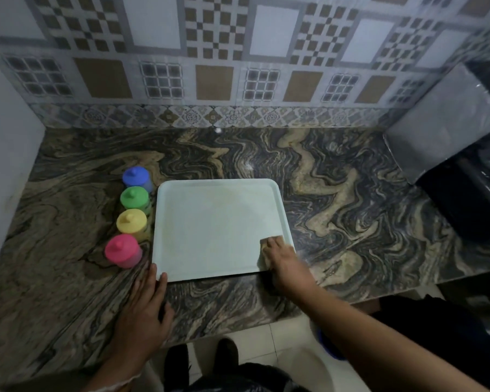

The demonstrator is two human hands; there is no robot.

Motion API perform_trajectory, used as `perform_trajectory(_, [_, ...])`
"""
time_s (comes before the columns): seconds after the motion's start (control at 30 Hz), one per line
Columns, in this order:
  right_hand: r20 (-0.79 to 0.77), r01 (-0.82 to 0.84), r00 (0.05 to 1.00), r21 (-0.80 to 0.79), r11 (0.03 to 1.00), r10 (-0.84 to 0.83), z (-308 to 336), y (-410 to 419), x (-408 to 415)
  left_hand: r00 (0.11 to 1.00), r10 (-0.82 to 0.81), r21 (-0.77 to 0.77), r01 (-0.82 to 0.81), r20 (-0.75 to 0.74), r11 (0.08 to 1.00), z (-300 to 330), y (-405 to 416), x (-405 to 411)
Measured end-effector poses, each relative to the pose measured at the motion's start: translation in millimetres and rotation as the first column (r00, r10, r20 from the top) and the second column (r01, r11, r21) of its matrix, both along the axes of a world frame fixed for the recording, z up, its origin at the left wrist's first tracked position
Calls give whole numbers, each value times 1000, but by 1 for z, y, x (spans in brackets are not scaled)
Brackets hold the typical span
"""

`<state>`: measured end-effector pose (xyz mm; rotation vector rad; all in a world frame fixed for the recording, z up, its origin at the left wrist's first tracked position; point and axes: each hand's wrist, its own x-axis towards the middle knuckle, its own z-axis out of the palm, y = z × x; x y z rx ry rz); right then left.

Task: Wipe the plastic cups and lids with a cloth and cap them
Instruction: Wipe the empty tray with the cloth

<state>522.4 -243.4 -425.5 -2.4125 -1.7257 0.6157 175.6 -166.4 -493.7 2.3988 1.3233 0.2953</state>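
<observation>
Swirled marble counter (309,176) — patterned tile wall (218,52), pale floor tiles (289,340)

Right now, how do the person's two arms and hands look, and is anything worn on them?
Both forearms are bare, with no long sleeves. The left hand and the right hand show no gloves, rings or watch. Near the left elbow, at the bottom edge of the picture, a pale frayed fabric edge shows, perhaps a short sleeve.
</observation>
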Motion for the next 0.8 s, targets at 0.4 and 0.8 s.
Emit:
perform_trajectory(0.4, [-98, 106, 990, 101, 989, -97, 22, 156, 53, 1000, 0, -58, 1, 24, 998, -8, 7, -7])
perform_trajectory(0.8, [-109, -257, 958, 79, 963, 265, 12, 209, -44, 997, 17, -27, -19, -73, 999, 10, -2, 0])
